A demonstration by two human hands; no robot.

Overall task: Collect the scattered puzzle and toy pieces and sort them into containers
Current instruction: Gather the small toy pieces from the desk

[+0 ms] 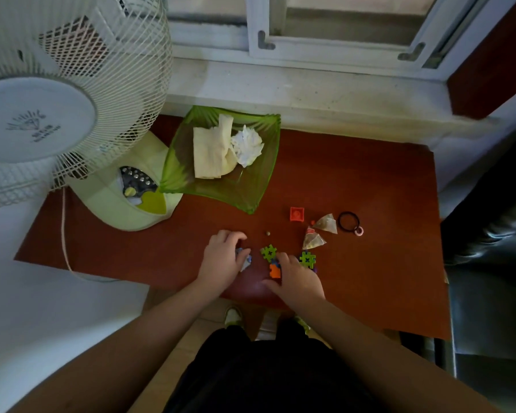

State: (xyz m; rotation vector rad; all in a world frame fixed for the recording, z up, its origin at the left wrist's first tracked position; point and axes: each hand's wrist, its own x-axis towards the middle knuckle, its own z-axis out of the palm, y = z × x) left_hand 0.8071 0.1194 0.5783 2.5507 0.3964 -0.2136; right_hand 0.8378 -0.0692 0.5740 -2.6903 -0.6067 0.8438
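Observation:
My left hand (pixel 222 257) curls over a blue-grey toy piece (pixel 246 259) near the front of the reddish table (pixel 370 180). My right hand (pixel 298 278) lies over a cluster of pieces with its fingers curled on them: an orange piece (pixel 274 272) shows under the fingers, a green interlocking piece (pixel 268 252) lies just left of the fingertips, and another green one (pixel 307 259) sits to their right. A small red square piece (pixel 297 214) sits farther back. A green glass dish (pixel 259 192) stands at the back left.
The dish holds a folded cloth (pixel 210 153) and crumpled tissue (pixel 248 146). A white fan (pixel 72 93) on its pale base (pixel 125 204) fills the left. Two tea bags (pixel 326 223) (pixel 312 241), a black hair tie (pixel 348 221) and a small bead (pixel 267 233) lie on the table.

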